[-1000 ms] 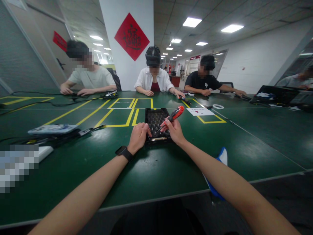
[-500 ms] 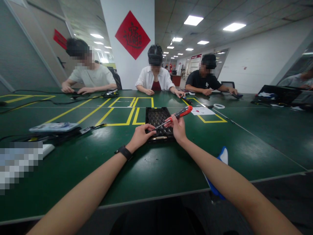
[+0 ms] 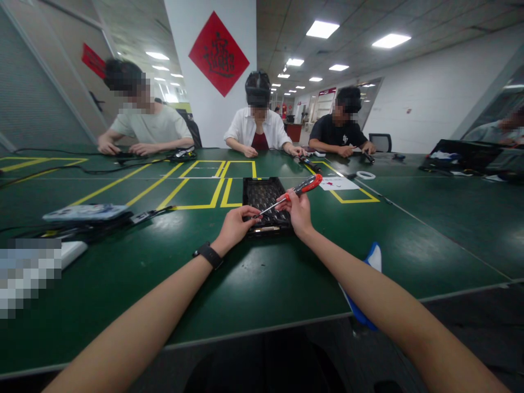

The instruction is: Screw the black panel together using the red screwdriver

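My right hand (image 3: 298, 212) grips a red and black screwdriver (image 3: 308, 185), tilted so that its metal shaft slopes down to the left. The shaft's tip meets the fingertips of my left hand (image 3: 237, 222), which are pinched together. Whatever is between those fingers is too small to name. Beneath both hands a black rectangular case (image 3: 266, 192) lies open on the green table (image 3: 262, 295). Small compartments or bits fill its inside, and a pale metal piece shows on its near edge. A dark band circles my left wrist.
Left of me lie a light-blue box (image 3: 85, 212) and black cables (image 3: 94, 232). Beneath my right forearm is a blue and white object (image 3: 373, 257). A paper sheet (image 3: 339, 184) and a white ring (image 3: 365, 175) lie beyond. Several people sit across the table.
My hands and the screwdriver hold nearly the same pose over the case. The view has shifted slightly. Across the table, the person in black has drawn one hand inward, holding a dark object.
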The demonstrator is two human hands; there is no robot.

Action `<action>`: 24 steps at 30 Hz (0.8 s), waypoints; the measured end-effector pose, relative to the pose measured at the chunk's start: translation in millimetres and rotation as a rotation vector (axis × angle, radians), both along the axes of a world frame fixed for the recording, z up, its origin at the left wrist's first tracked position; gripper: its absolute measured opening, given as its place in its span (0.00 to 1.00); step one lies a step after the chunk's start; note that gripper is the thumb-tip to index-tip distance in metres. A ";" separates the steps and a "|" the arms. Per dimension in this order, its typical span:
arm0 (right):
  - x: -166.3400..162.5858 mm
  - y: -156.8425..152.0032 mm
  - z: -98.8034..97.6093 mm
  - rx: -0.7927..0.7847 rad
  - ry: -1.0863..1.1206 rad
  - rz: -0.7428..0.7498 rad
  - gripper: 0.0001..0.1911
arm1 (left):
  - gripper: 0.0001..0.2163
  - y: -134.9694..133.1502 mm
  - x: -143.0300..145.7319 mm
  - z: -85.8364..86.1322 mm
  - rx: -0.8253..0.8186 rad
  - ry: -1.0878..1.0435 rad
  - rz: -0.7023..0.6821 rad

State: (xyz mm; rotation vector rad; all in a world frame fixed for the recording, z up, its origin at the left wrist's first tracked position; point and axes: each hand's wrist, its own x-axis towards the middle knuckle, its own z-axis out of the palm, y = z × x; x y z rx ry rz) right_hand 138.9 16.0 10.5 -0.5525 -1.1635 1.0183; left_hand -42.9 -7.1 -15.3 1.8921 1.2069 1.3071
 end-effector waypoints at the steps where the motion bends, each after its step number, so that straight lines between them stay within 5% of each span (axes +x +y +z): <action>1: -0.3 -0.6 0.4 -0.001 0.000 0.002 0.12 | 0.11 -0.6 0.0 0.8 0.002 0.004 -0.001; 18: -1.5 -3.5 0.2 0.043 -0.056 -0.009 0.12 | 0.21 -2.2 -3.1 5.8 0.039 0.110 0.021; 21: -0.8 -2.8 -0.2 0.047 -0.046 -0.017 0.11 | 0.27 0.4 -6.4 7.0 0.008 0.029 -0.027; 24: 0.0 -2.4 -0.4 0.026 -0.072 0.010 0.11 | 0.20 2.3 -9.8 8.8 -0.003 -0.126 0.037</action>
